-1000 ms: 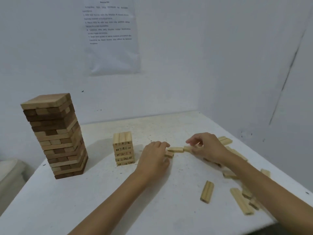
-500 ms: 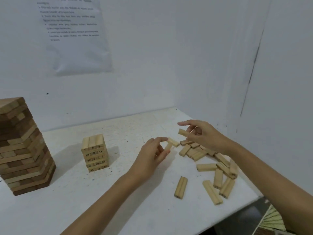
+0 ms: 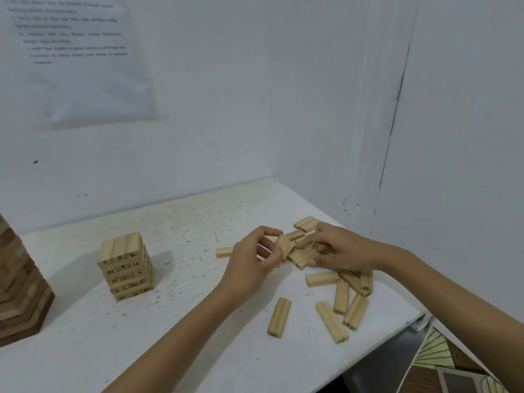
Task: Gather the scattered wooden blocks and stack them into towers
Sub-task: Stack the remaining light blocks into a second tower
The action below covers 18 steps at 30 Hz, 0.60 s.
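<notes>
Above the white table (image 3: 198, 321), fingers (image 3: 269, 231) of the left hand (image 3: 249, 262) pinch a block (image 3: 285, 246).

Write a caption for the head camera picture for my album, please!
Left hand pinches a wooden block while the right hand touches the loose blocks, near a small numbered tower.

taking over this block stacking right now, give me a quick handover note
Left grip: pinches one block, held tilted.
Right grip: thumb and fingers round a row of blocks on the table.
Done: dark tower stands at the left edge, partly in view. Pale tower is several layers up.
Left: loose blocks lie scattered at the right front, a lone block beyond the left grip, a pair of blocks near the wall. They probably go on the pale tower.
</notes>
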Available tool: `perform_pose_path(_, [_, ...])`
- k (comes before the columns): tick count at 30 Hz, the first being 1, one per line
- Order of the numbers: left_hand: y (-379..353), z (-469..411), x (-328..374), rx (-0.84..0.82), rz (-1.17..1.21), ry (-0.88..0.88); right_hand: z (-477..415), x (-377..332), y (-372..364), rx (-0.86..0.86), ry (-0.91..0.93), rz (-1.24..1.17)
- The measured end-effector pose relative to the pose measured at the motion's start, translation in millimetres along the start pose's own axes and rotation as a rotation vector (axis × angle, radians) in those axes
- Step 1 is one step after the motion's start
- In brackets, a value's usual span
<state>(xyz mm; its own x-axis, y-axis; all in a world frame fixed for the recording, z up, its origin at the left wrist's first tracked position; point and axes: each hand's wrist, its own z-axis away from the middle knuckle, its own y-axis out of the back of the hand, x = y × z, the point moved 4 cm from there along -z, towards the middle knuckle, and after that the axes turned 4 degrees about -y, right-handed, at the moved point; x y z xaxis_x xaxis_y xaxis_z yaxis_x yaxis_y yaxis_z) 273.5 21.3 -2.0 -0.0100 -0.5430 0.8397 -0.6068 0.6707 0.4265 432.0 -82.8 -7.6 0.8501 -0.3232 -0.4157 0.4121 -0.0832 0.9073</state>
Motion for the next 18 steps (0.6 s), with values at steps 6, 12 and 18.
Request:
perform_pose_path(6, [7, 6, -1, -0.004, 0.002, 0.002, -4, -4, 6, 0.012, 0.007, -0.044])
perform_pose_path(12, [16, 17, 0, -0.004, 0.042, 0.002, 0, -12, 12, 0.074, -0.025, -0.126])
perform_pose_path(18, [30, 30, -5, 0.014, 0.039, 0.022, -3, -17, 12, 0.076, 0.032, -0.161])
